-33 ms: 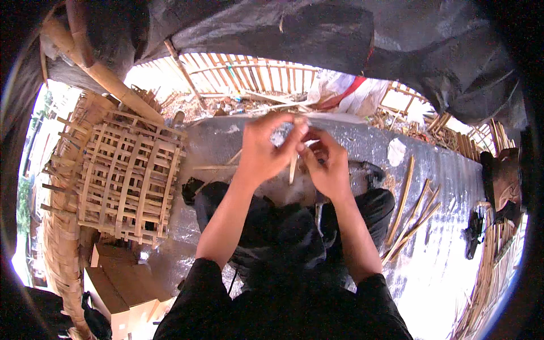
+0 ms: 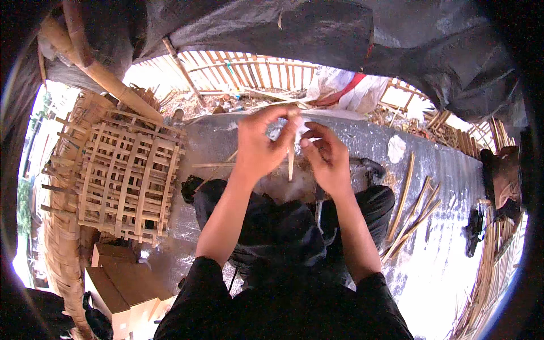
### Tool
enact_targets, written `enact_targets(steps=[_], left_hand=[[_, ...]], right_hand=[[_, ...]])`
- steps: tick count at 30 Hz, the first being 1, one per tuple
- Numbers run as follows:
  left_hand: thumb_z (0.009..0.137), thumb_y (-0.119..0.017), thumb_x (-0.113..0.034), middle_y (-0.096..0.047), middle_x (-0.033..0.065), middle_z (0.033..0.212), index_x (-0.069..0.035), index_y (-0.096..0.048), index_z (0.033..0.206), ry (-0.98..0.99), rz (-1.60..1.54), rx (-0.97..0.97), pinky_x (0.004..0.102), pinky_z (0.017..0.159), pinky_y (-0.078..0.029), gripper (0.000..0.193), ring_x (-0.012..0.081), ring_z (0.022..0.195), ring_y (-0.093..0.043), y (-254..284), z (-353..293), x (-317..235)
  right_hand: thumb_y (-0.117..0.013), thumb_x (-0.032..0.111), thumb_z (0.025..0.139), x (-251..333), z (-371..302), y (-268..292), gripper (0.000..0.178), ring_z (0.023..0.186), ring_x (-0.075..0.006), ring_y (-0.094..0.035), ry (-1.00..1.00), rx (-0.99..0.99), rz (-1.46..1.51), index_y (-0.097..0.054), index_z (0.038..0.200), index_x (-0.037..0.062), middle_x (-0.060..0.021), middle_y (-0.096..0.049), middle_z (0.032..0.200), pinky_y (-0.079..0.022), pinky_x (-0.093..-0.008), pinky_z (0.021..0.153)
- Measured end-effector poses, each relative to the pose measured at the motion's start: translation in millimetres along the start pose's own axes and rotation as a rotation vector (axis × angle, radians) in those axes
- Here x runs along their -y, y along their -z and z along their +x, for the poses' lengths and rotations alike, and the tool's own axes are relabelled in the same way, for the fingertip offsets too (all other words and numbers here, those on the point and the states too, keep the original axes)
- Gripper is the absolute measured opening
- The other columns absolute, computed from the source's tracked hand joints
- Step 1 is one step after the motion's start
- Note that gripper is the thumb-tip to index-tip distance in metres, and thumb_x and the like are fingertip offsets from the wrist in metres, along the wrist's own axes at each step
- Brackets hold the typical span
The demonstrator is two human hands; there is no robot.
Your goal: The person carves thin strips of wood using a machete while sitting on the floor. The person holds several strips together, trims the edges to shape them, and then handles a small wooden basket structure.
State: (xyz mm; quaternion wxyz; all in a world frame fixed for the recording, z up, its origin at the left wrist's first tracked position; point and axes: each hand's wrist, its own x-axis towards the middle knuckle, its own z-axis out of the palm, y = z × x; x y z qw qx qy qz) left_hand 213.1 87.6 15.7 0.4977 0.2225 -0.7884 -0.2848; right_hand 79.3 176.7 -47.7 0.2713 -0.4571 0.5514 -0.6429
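My left hand [image 2: 262,141] is raised in front of me, thumb and forefinger pinched together. A narrow pale bamboo strip [image 2: 291,163] hangs from that pinch, pointing down. Close by on the right is my right hand [image 2: 330,161], its fingers curled and its thumb against the forefinger near the strip. What those right fingers hold, if anything, is too small to make out. A bright white patch shows between the two hands; I cannot tell what it is. Both hands are above my dark-clothed lap [image 2: 277,226].
At left stands a stack of woven bamboo lattice panels [image 2: 126,175], with a cardboard box [image 2: 122,283] nearer me. Loose bamboo strips [image 2: 409,221] lie on the silvery ground sheet [image 2: 447,181] at right. Dark sheeting [image 2: 317,28] hangs overhead, and a slatted bamboo fence [image 2: 249,71] stands beyond.
My hands have drawn slightly apart; the left has shifted a little left and up. Its pinch on the strip stays. The right hand has barely moved.
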Motion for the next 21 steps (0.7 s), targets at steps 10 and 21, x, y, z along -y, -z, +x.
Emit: enact_targets(steps=[10,21], left_hand=[[0.086,-0.074,-0.003,-0.068,0.0099,0.09,0.003,-0.063,0.107,0.212,-0.264,-0.178,0.0242,0.074,-0.054,0.024,0.0127,0.082,-0.066,24.9,8.2,29.0],[0.087,-0.072,-0.004,-0.07,0.0143,0.101,0.005,-0.062,0.111,0.27,-0.252,0.037,0.0279,0.079,-0.056,0.027,0.0202,0.095,-0.069,30.2,9.0,22.9]], right_hand=[[-0.065,0.037,0.087,-207.2,-128.7,34.2,0.075,0.124,-0.0436,-0.048,-0.43,0.243,-0.959,-0.034,0.14,-0.0061,-0.0291,-0.046,0.136,-0.044,-0.0474,0.101],[-0.067,0.044,0.087,-203.8,-117.3,26.5,0.092,0.14,-0.0435,-0.025,-0.49,0.307,-0.993,-0.021,0.148,-0.0053,-0.0224,-0.033,0.148,-0.029,-0.0537,0.113]])
